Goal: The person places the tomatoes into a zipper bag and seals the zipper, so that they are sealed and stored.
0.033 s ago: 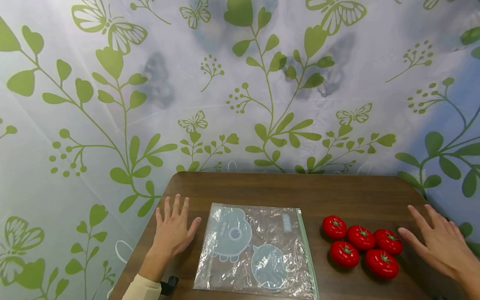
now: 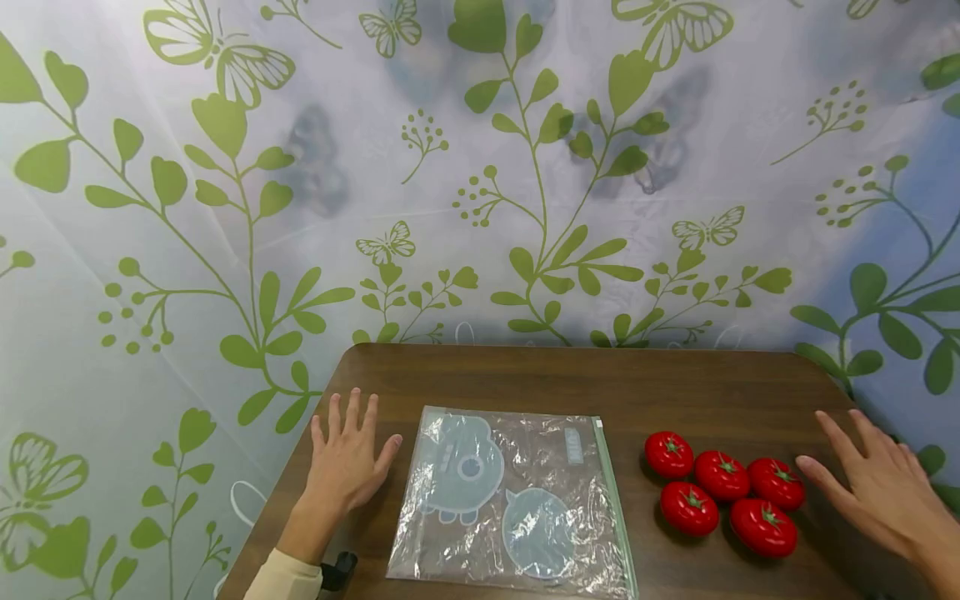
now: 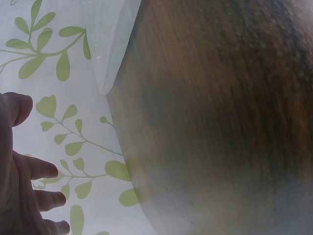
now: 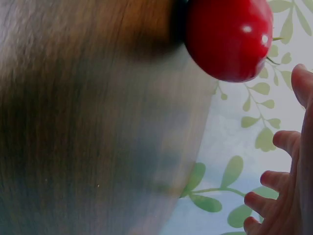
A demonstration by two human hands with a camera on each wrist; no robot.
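My left hand [image 2: 342, 467] is at the table's left side, palm down with the fingers spread, just left of a clear plastic zip bag [image 2: 480, 533]. The bag lies flat, printed with pale blue cartoon shapes, its green zip edge on the right. Several red tomatoes [image 2: 722, 476] with green stems sit in a cluster right of the bag. My right hand [image 2: 877, 483] is beside the rightmost tomato [image 2: 777, 483], fingers extended, holding nothing. In the right wrist view one tomato [image 4: 230, 36] shows close by, apart from the fingers. The left wrist view shows the left fingers [image 3: 46, 199] holding nothing.
The brown wooden table [image 2: 570, 375] has rounded back corners. Behind it hangs a pale curtain [image 2: 450, 208] with green leaves and butterflies. A black band [image 2: 340, 572] is at the left wrist, near a cream sleeve [image 2: 285, 577].
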